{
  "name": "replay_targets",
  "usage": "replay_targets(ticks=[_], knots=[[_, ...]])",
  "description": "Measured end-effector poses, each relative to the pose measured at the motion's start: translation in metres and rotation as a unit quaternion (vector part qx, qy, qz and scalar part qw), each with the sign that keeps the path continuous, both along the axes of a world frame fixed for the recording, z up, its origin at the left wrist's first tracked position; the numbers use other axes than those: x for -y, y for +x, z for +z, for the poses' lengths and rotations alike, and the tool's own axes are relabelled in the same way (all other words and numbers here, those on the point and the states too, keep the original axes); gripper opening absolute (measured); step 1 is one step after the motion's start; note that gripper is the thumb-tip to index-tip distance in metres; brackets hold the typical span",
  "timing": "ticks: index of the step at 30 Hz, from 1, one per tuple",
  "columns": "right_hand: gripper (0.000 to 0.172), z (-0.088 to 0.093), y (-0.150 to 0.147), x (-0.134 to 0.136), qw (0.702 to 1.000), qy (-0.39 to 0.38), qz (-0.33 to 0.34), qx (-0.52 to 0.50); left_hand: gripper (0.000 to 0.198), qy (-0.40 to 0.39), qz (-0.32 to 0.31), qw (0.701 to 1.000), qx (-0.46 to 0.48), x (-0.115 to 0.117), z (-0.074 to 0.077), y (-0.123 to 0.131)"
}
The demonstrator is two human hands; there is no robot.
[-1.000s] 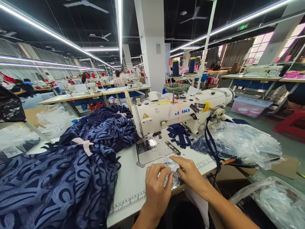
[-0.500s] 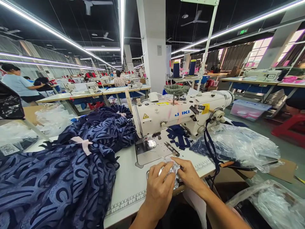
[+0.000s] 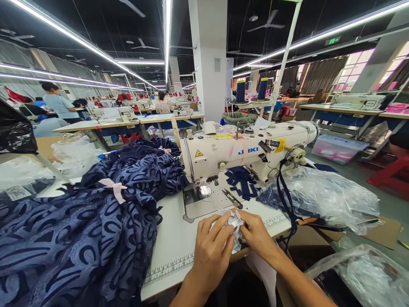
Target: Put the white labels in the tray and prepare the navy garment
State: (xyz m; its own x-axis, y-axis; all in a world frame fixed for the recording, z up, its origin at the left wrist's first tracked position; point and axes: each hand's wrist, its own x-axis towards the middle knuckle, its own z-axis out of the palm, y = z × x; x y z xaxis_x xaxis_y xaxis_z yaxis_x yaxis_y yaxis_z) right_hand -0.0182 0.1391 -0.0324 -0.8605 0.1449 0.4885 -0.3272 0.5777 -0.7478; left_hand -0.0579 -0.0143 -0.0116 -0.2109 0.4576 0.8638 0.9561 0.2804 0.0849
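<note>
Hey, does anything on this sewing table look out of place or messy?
Nothing looks damaged or spilled. The navy patterned fabric is heaped loosely left of the sewing machine, and thread snips lie loose on its bed. Both hands pinch a small crumpled white piece.

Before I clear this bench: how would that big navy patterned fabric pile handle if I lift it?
The navy fabric pile drapes in soft folds, so it is probably floppy and would sag. It is heaped high and spills over the table edge, so likely bulky, perhaps heavy, and apt to slide.
</note>
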Motion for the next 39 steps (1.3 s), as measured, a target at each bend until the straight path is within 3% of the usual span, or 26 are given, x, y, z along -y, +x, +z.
replay_targets(ticks=[3, 6, 9, 13, 17, 22, 28, 33, 39], knots=[[0.037, 0.006, 0.002, 0.001, 0.991, 0.121, -0.050, 0.040, 0.020, 0.033, 0.030, 0.999, 0.028, 0.015, -0.003, -0.004], [0.037, 0.016, 0.003, 0.007, 0.948, 0.271, -0.071, 0.152, 0.020, 0.043, 0.070, 0.995, 0.057, 0.033, -0.010, -0.009], [0.045, 0.027, 0.005, 0.011, 0.911, 0.348, -0.046, 0.215, 0.018, 0.014, 0.093, 0.993, 0.077, 0.044, -0.016, -0.013], [0.057, 0.033, 0.012, -0.001, 0.918, 0.344, -0.020, 0.195, 0.017, -0.025, 0.074, 0.993, 0.089, 0.044, -0.018, -0.012], [0.032, 0.030, 0.017, -0.026, 0.950, 0.278, -0.037, 0.140, 0.020, -0.060, 0.057, 0.992, 0.099, 0.040, -0.017, -0.016], [0.027, 0.021, 0.003, -0.042, 0.974, 0.207, -0.041, 0.085, 0.028, -0.129, 0.073, 0.980, 0.130, 0.034, -0.014, -0.041], [0.024, 0.016, -0.037, -0.043, 0.928, 0.297, -0.170, 0.146, 0.044, -0.299, 0.094, 0.927, 0.204, 0.021, 0.005, -0.062], [0.021, 0.019, -0.060, -0.040, 0.892, 0.374, -0.143, 0.210, 0.057, -0.399, 0.072, 0.884, 0.232, 0.006, 0.018, -0.070], [0.022, 0.017, -0.055, -0.053, 0.861, 0.424, -0.194, 0.204, 0.030, -0.385, 0.072, 0.891, 0.231, 0.001, 0.012, -0.078]])
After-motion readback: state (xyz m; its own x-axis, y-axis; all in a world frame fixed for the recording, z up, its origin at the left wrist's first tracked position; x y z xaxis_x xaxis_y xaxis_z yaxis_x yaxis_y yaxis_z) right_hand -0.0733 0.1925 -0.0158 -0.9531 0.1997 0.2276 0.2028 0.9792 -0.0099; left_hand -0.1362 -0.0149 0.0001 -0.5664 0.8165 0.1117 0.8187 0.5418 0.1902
